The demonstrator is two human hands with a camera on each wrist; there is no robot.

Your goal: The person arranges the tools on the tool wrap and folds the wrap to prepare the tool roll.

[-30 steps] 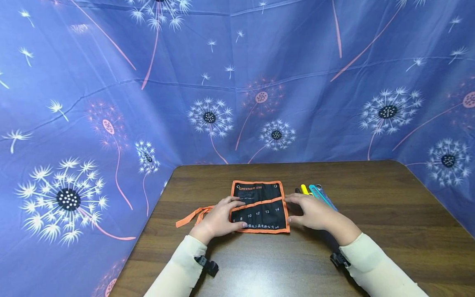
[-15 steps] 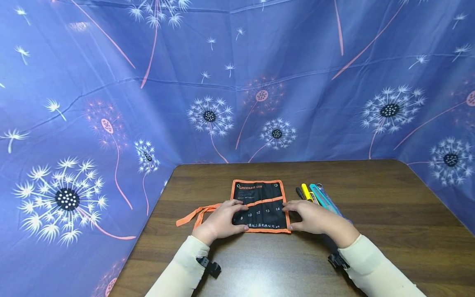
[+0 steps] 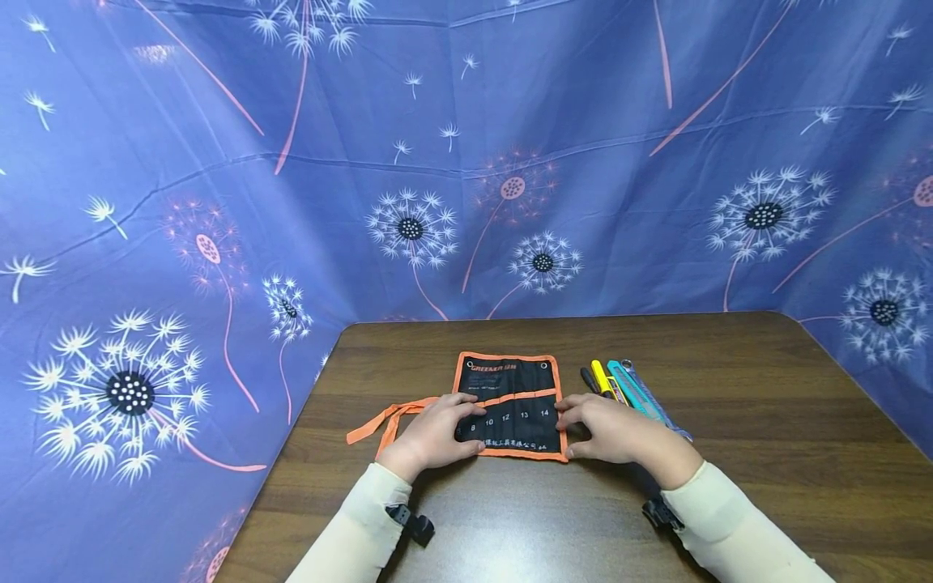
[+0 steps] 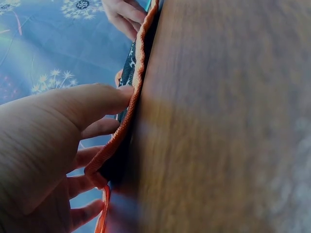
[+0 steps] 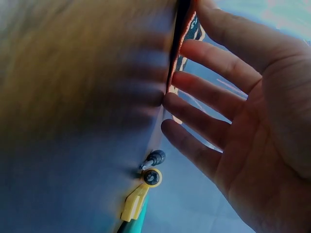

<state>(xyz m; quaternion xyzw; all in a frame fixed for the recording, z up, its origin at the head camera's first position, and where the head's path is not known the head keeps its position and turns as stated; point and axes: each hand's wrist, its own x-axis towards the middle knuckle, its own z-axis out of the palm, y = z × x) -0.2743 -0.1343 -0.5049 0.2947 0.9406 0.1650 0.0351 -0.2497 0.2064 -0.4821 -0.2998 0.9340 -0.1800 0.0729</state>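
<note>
A flat black tool pouch (image 3: 510,417) with orange trim, printed pocket numbers and two eyelets lies on the table between both hands. My left hand (image 3: 432,433) rests on its left side, thumb at the front edge, fingers spread over the pockets. In the left wrist view the thumb (image 4: 104,99) touches the orange border. At the right border, my right hand (image 3: 608,427) has its fingertips on the trim, fingers loosely extended. The right wrist view shows those fingers (image 5: 204,102) lined up along the edge. Orange ties (image 3: 379,423) trail from the pouch's left side, partly behind the left hand.
Beside the right hand lie a black-handled tool (image 3: 589,379), a yellow tool (image 3: 602,378) and a long teal tool (image 3: 636,390), with a blue item (image 3: 674,425) partly hidden by the hand. The wooden table (image 3: 765,389) meets a blue dandelion-print cloth (image 3: 619,202) behind.
The right hand has moved slightly left, its fingertips coming onto the pouch's right border and uncovering more of the tools. The left hand has shifted a little over the pouch's left side.
</note>
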